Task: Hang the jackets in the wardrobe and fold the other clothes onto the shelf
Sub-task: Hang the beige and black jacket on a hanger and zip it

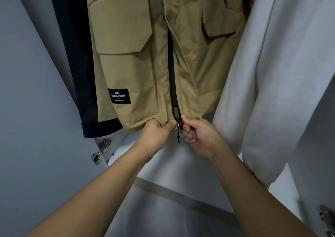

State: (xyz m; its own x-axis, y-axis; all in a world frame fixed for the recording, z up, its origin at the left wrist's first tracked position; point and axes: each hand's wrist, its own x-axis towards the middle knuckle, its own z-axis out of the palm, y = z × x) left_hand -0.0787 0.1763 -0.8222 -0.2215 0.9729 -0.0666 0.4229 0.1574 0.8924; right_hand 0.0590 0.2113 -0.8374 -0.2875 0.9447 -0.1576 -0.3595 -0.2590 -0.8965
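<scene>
While the khaki jacket (145,55) hangs in the wardrobe, my left hand (157,129) pinches its hem. My right hand (197,131) pinches the zipper slider (179,122); zipping remains, I judge.

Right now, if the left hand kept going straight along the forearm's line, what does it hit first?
Already in contact: the left hand grips the hem of the hanging tan cargo-pocket jacket. Pushing on, it would press into that fabric beside the dark front zipper. What lies behind the jacket is hidden.
</scene>
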